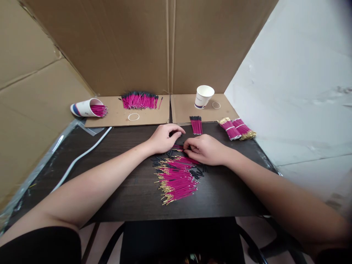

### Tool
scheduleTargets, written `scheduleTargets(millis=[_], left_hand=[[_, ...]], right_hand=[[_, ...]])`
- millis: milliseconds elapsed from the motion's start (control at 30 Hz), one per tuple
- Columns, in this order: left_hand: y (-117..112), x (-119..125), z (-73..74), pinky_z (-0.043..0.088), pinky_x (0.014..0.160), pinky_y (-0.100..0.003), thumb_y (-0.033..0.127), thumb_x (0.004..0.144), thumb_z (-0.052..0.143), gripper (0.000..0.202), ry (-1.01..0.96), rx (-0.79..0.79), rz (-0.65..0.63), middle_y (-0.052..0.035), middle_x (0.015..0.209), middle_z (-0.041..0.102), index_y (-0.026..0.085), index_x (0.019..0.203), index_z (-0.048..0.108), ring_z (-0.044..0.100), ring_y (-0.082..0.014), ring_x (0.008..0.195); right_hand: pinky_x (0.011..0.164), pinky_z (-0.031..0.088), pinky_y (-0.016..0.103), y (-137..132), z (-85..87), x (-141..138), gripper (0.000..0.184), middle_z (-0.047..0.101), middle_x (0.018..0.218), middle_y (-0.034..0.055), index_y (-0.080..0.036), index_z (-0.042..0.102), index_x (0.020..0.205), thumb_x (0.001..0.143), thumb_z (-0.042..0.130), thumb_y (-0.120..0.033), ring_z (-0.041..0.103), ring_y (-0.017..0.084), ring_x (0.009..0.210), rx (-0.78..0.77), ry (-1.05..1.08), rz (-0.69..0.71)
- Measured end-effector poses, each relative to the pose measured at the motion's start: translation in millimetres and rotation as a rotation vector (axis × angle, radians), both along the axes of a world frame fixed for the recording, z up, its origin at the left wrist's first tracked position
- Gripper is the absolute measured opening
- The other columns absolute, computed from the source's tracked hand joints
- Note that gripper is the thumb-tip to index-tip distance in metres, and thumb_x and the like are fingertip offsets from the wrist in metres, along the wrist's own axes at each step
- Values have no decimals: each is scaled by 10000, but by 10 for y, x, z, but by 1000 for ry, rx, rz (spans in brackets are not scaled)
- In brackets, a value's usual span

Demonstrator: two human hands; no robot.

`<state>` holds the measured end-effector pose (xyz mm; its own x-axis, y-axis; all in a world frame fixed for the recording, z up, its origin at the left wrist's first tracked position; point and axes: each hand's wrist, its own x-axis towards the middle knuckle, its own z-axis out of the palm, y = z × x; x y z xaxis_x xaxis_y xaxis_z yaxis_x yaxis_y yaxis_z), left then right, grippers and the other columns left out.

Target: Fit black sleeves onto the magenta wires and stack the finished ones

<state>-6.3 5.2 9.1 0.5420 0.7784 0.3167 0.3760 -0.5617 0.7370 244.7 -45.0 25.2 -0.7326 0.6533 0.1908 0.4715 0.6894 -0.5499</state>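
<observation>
A loose pile of thin magenta sticks with gold tips [178, 179] lies on the dark table, with short black sleeves [195, 173] scattered at its right side and upper edge. At the pile's top left rests my left hand [165, 139], its fingers bent and the thumb apart from the index finger, with nothing seen between them. My right hand [206, 149] is at the pile's upper right, its fingers curled together in a pinch; what they hold is hidden. Just beyond the hands lies a small row of black-capped magenta sticks [196, 125].
On cardboard at the back are a larger heap of black-capped sticks [140, 100], a tipped paper cup [84, 108] with sticks inside, an upright paper cup [204, 97] and rubber bands [133, 117]. Banded bundles [236, 128] lie right. A white cable [79, 157] crosses the left side.
</observation>
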Motion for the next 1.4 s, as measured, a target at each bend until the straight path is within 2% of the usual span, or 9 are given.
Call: scheduleTargets(millis=[233, 433, 567, 700, 867, 1100, 1400], left_hand=[[-8, 11, 1, 585, 921, -418, 129, 1075, 683, 176, -3, -5, 16, -62, 1131, 856, 191, 1102, 846, 778, -267, 1023], [9, 20, -10, 553, 858, -403, 149, 1071, 692, 158, -19, -38, 19, -57, 1106, 857, 189, 1096, 843, 764, -258, 972], [17, 26, -13, 535, 806, -388, 156, 1070, 695, 153, -18, -71, 26, -55, 1087, 855, 187, 1094, 842, 748, -253, 937], [15, 24, -17, 538, 810, -387, 161, 1077, 694, 155, -3, -73, 32, -54, 1088, 852, 193, 1102, 843, 743, -253, 933], [10, 23, -15, 549, 851, -393, 156, 1079, 688, 154, 5, -60, 22, -56, 1106, 853, 195, 1092, 837, 756, -258, 984], [6, 31, -5, 578, 917, -418, 151, 1069, 678, 166, 6, -41, 17, -60, 1114, 856, 195, 1087, 838, 770, -266, 1015], [6, 30, -7, 599, 938, -422, 135, 1067, 684, 172, 28, -49, 29, -59, 1121, 855, 201, 1092, 841, 769, -260, 996]], right_hand=[[704, 357, 325, 9, -12, -9, 83, 549, 722, -45, -165, 688, 1061, 1092, 621, -202, 483, 151, 631, 6, -5, 1], [708, 376, 325, -55, 141, -1, 116, 604, 829, -16, -170, 650, 1078, 1133, 573, -236, 481, 153, 671, 0, 115, -18], [739, 399, 335, -73, 196, 9, 108, 635, 888, 10, -176, 644, 1078, 1135, 565, -223, 521, 170, 729, 29, 104, -6], [768, 426, 343, -37, 125, 31, 72, 649, 962, 39, -181, 653, 1055, 1098, 611, -220, 575, 195, 820, 54, 83, 4], [768, 441, 348, -11, 35, 38, 36, 643, 949, 32, -187, 685, 1061, 1075, 660, -208, 599, 202, 832, 31, 62, 50], [822, 491, 366, -25, 63, 23, 102, 696, 1043, 73, -170, 725, 1081, 1083, 624, -160, 645, 219, 895, 15, 83, 131], [794, 463, 350, -39, 58, -18, 118, 690, 985, 64, -153, 732, 1046, 1136, 660, -176, 622, 215, 847, 26, -34, 51]])
